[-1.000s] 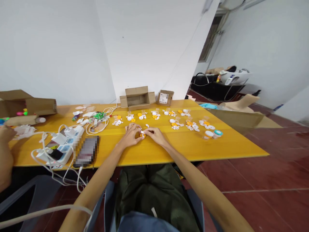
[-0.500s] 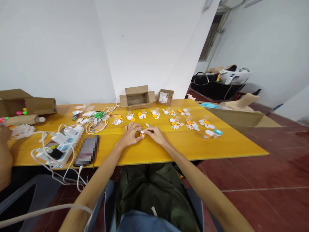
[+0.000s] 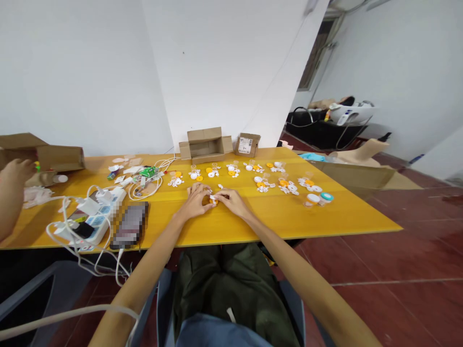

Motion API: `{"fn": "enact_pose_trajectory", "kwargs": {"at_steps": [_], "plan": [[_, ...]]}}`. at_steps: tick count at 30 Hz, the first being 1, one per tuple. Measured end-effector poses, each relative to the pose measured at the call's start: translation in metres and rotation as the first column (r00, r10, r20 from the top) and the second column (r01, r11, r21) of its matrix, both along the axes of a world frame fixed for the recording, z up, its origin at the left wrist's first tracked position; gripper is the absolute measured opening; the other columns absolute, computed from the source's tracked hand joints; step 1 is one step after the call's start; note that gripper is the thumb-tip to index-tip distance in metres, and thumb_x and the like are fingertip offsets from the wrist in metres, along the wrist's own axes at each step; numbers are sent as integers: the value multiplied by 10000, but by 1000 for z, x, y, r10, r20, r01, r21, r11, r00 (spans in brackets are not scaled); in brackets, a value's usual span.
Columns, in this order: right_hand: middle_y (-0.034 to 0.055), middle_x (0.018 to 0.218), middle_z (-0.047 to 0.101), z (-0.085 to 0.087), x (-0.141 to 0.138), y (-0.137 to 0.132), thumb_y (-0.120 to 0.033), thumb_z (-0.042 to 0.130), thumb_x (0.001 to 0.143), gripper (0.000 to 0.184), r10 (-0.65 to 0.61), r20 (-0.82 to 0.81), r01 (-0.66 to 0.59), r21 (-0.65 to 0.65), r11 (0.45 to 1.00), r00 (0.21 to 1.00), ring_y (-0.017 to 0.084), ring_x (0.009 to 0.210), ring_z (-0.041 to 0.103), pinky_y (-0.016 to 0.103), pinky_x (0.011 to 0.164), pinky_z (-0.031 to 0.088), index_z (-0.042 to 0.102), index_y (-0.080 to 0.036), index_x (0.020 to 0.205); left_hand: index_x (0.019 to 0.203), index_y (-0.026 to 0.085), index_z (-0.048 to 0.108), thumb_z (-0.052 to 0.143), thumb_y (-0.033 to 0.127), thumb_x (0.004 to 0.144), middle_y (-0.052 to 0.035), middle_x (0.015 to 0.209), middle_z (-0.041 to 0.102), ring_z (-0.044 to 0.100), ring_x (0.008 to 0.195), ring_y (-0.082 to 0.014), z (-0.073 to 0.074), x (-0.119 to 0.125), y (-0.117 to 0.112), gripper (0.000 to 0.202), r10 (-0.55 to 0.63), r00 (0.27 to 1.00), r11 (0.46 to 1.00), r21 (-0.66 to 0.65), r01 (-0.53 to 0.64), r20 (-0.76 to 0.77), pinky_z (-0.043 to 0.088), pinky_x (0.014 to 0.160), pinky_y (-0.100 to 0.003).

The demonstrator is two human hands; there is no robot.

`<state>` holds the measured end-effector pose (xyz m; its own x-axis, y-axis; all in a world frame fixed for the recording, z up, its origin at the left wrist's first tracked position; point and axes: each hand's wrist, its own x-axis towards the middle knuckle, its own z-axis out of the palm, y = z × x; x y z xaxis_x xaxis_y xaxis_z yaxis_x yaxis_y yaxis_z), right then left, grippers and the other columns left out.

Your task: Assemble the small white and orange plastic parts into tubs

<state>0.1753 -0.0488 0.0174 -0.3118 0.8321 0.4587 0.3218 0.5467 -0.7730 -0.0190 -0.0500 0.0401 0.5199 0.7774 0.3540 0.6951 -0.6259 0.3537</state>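
Note:
My left hand (image 3: 197, 201) rests on the yellow table, its fingers curled around a small orange-and-white plastic part (image 3: 214, 201). From the other side my right hand (image 3: 231, 200) pinches a small white piece (image 3: 212, 197) against that part. The fingers hide much of both, so their exact kind cannot be made out. Just beyond the hands lies a loose white piece (image 3: 220, 186). Farther back are small piles of white pieces with orange discs (image 3: 199, 179) and clear cups (image 3: 265, 177). To the right stand two lidded clear jars, one with a white lid (image 3: 313, 198), one with a teal lid (image 3: 327, 197).
A power strip (image 3: 104, 217) with plugs and cables and a phone (image 3: 130, 225) lie on the left. An open cardboard box (image 3: 206, 147) and a smaller box (image 3: 248, 144) stand by the wall. Another person's hand (image 3: 14, 176) is at the far-left box (image 3: 60, 157).
The other person's hand at the left has moved up and forward to the cardboard box. My hands stay almost in place, with the white piece slightly shifted.

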Motion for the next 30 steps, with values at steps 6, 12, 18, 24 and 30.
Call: {"fn": "enact_pose_trajectory", "kwargs": {"at_steps": [6,12,18,24,30], "plan": [[30,811,746,1,-1,-2,-389,613,919,263,-3,19,2,13,1000,1000,185,772,630,289,751,478,769,-220,792,984,253,696,716,398,825,-59,1246,604,419,1254,-310,0,0,0,216,4,1000,1000,-6,-4,-4,339,1073,-517],[32,820,747,2,-1,-4,-394,610,919,261,-15,34,14,19,1000,999,191,778,630,294,749,481,775,-230,799,993,265,697,709,420,833,-56,1231,610,426,1245,-308,-1,-1,0,222,-4,1000,1000,-3,4,5,340,1065,-510],[38,853,757,4,-1,-6,-367,625,912,227,-12,37,11,27,1000,999,200,801,645,305,768,489,782,-240,809,989,259,705,702,420,841,-62,1223,612,433,1236,-308,-1,-1,0,219,-7,1000,1000,3,7,12,342,1066,-505],[36,871,761,5,-2,-7,-308,645,900,178,-15,37,14,31,999,999,200,820,657,303,766,487,781,-244,805,963,250,697,696,410,846,-61,1228,613,424,1246,-308,0,0,0,198,3,1000,1000,-6,-3,1,337,1065,-517],[36,885,765,5,-2,-8,-293,657,887,154,-20,31,19,31,999,999,204,829,663,305,767,493,788,-253,815,959,257,693,704,397,839,-56,1229,618,428,1240,-306,1,1,0,185,6,1000,1000,-12,-6,-1,339,1062,-520]]}}
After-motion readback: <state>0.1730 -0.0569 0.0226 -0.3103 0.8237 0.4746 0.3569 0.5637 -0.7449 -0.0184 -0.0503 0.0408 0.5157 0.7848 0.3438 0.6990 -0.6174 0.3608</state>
